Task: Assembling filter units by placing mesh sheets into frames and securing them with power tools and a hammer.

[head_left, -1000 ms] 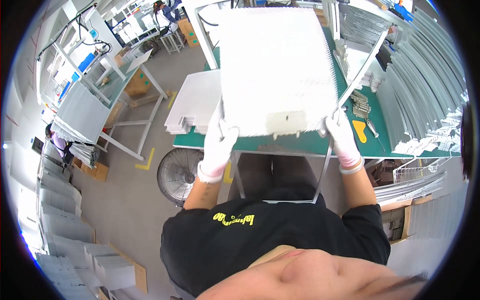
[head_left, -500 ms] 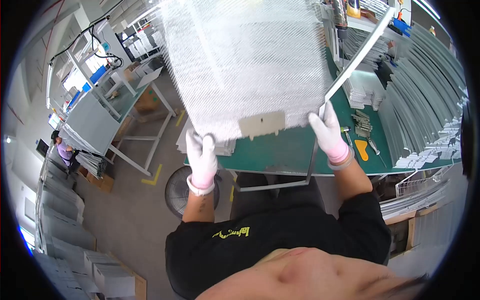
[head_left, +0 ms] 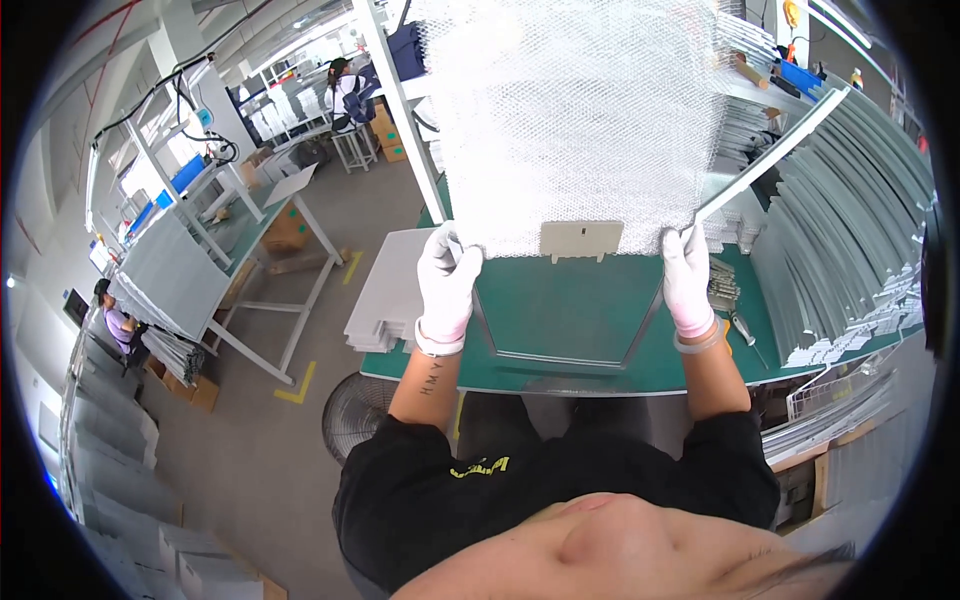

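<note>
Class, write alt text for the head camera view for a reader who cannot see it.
Two white-gloved hands, left and right, hold up a large white mesh filter panel by its lower corners above a green-topped workbench. A stack of flat white sheets lies at the bench's left end.

On the workbench [head_left: 560, 310] a metal frame [head_left: 565, 330] lies at centre. A sheet stack [head_left: 385, 295] sits at nine o'clock, racked strips [head_left: 850, 260] at three, a fan [head_left: 355, 425] below at seven.
</note>
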The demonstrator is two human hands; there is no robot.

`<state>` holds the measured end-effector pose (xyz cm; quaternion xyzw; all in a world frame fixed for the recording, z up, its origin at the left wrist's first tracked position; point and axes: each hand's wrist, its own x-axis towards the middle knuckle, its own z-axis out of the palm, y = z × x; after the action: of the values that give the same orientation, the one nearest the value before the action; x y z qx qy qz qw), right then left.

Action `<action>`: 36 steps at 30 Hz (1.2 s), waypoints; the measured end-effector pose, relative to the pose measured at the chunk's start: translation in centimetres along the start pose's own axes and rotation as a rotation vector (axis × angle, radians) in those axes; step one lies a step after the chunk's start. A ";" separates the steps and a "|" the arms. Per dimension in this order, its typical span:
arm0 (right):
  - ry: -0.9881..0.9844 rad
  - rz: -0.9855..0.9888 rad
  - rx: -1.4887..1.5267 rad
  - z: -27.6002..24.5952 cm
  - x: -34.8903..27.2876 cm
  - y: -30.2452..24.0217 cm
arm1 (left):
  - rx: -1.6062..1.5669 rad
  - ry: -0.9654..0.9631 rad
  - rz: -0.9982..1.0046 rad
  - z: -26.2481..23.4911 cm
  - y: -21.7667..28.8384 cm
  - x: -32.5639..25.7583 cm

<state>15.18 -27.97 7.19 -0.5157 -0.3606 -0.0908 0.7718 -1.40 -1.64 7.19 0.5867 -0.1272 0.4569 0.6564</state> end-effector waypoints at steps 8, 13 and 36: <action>0.011 0.022 0.020 0.1 -0.3 1.1 | -0.063 0.029 -0.049 2.5 -1.2 0.8; -0.062 -0.050 -0.051 -1.0 -0.2 2.4 | 0.073 -0.066 -0.094 -1.1 -5.2 -0.1; -0.081 0.042 -0.216 -0.8 0.5 4.1 | 0.372 0.095 -0.096 0.7 -7.2 -1.1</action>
<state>17.99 -26.67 4.37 -0.6066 -0.3686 -0.0922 0.6983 3.65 -2.02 1.94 0.6811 0.0185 0.4679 0.5629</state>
